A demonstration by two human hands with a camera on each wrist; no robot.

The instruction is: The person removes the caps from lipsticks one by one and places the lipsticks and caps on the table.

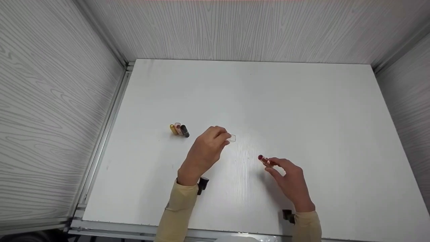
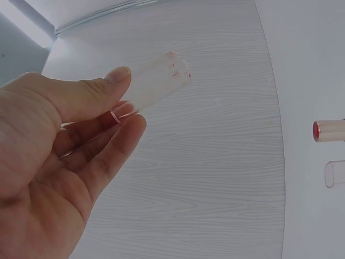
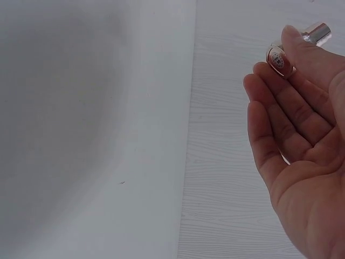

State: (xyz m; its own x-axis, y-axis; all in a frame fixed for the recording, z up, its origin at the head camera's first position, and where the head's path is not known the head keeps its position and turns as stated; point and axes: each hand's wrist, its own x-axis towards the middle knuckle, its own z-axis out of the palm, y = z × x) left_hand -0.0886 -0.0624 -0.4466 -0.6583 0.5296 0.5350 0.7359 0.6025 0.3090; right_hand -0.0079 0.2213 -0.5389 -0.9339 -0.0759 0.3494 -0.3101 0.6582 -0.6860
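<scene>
At the middle of the head view, the left hand (image 1: 205, 148) pinches a clear cap (image 1: 232, 138) in its grip, thumb against fingers, so that the cap juts out to the right of the fingertips. In the left wrist view it slopes toward the upper right, with small reddish marks at its far end. Right of centre and lower in the head view, the right hand (image 1: 292, 178) pinches a lipstick (image 1: 263, 159) by its coppery base; the red tip points to the upper left. In the right wrist view, the remaining fingers of that grip are loosely bent below the base, whose labelled end shows. Cap and lipstick are apart.

At the right edge of the left wrist view, a coppery tube with a red end (image 2: 330, 130) shows above a clear tube (image 2: 335, 174), both cut off by the frame.

Left of centre in the head view, a gold tube (image 1: 173, 129), a clear-topped pink tube (image 1: 178, 129) and a black tube (image 1: 184, 131) lie close together on the white worktop (image 1: 302, 107). Beyond its far edge rises a wood-grained back panel (image 1: 218, 30), with another left panel (image 1: 50, 101) alongside.
</scene>
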